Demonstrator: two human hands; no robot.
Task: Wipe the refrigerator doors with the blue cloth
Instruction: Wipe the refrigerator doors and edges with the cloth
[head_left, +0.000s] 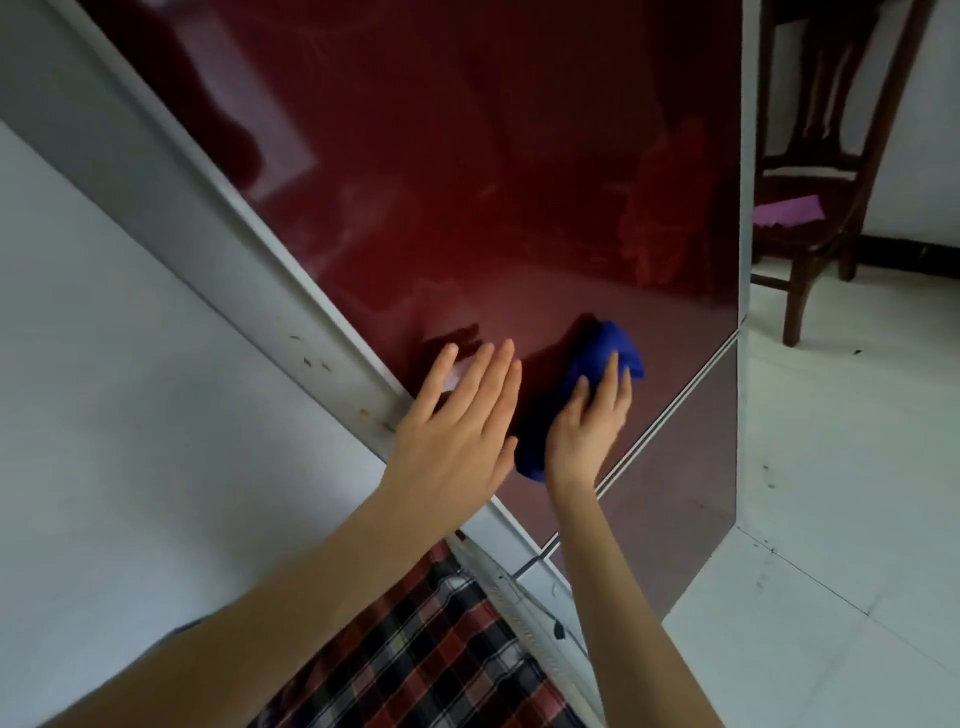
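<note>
glossy red refrigerator door (467, 182) looks smeary; right hand (589, 421) presses blue cloth (608, 348) flat-fingered near its lower edge; left hand (457, 415) spread wide, empty, bracing; best to overlap strokes under even pressure

No text, label, brand, number or sign can be read anywhere in view. Glossy red refrigerator door (467, 182): reflections and smears only, no lettering. Blue cloth (605, 348): plain, no tag showing. Purple item on the chair (787, 210): too blurred to tell.
</note>
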